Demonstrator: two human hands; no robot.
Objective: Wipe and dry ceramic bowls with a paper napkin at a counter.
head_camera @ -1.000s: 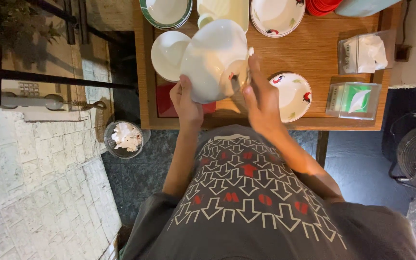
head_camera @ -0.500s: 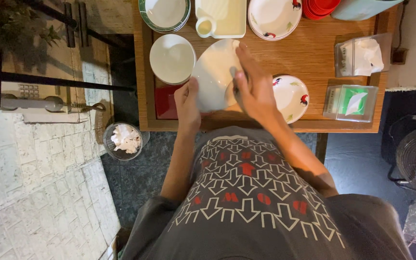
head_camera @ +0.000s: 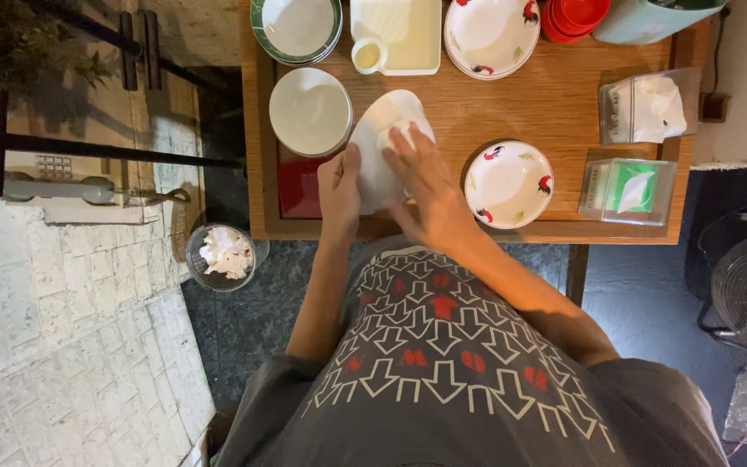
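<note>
The left hand (head_camera: 340,180) gripped the white plate's (head_camera: 372,138) near-left edge, tilted above the counter (head_camera: 555,104); the right hand (head_camera: 421,186) pressed a white cloth (head_camera: 406,131) against it, fingers spread

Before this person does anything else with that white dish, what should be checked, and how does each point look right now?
1. Left hand grips the white dish: ok.
2. Right hand presses a white wad into it: ok.
3. Dish over the wooden table, not past its edge: ok.
4. Dish apart from the plain white plate: ok.
5. Dish clean inside: cannot tell.
</note>
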